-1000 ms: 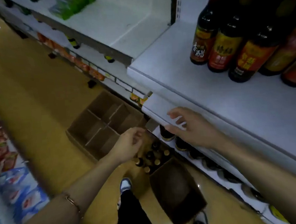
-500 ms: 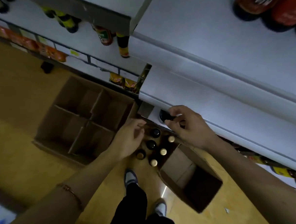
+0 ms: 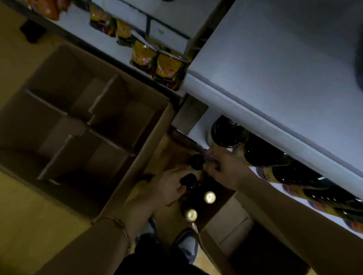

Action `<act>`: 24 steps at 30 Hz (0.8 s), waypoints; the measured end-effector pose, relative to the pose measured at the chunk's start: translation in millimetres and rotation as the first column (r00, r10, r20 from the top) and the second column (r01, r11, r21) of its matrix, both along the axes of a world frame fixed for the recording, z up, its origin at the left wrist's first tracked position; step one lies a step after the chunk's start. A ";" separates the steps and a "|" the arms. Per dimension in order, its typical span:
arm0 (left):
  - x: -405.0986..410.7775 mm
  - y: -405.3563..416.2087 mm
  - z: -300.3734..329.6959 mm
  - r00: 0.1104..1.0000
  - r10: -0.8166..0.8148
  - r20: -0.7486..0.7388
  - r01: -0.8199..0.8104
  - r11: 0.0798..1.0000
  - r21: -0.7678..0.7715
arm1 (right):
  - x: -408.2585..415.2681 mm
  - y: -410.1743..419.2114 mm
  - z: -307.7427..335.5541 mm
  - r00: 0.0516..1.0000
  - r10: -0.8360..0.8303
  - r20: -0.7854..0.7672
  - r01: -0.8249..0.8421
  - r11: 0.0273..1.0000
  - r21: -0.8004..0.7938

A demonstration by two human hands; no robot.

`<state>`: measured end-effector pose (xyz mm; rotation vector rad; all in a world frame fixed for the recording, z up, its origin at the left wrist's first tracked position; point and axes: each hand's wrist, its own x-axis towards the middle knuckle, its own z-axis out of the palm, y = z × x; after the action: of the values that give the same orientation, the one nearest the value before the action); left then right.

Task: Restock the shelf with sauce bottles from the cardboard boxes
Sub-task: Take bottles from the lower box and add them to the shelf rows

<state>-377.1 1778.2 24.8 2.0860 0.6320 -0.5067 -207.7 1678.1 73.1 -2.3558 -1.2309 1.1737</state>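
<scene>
My left hand [image 3: 171, 186] is down in the open brown cardboard box [image 3: 229, 217] on the floor, its fingers curled round the neck of a dark glass sauce bottle with a black cap [image 3: 188, 181]. My right hand [image 3: 223, 166] reaches in beside it, fingers bent over a second black-capped bottle [image 3: 197, 161] at the box's far end; I cannot tell whether it truly grips that bottle or only touches the cap, as the frame is dim and blurred. Two more bottles with pale shiny caps [image 3: 209, 197] stand upright in the same box, just nearer me than the hands. To the left sits a larger brown cardboard box with cardboard dividers [image 3: 72, 132], its compartments showing only cardboard. The white metal shelf [image 3: 280, 83] runs along the right, and under its edge a row of dark bottles with yellow and red labels [image 3: 261, 153] stands on the lower level. Yellow snack packets [image 3: 167, 66] line the shelf farther along. A thin bracelet [image 3: 120, 224] circles my left wrist.
</scene>
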 end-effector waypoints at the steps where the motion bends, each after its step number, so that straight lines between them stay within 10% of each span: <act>1: 1.0 0.1 -20.4 1.000 -0.026 0.005 0.026 1.000 -0.005 | 1.5 -0.4 -20.8 1.000 0.011 0.012 -0.011 1.000 -0.010; 11: 12.5 -17.0 -169.2 0.993 -0.116 -0.018 0.111 0.978 -0.176 | 16.9 3.4 -158.0 0.999 0.018 -0.040 -0.024 0.988 -0.152; 24: 27.5 -17.8 -182.0 0.995 0.069 0.078 -0.039 0.942 -0.332 | 14.3 4.0 -213.6 0.996 -0.076 -0.036 0.080 0.985 0.151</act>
<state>-349.7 1760.4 -157.2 1.7584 0.5123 -0.4522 -193.5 1682.1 -140.5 -2.2450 -1.1634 1.0487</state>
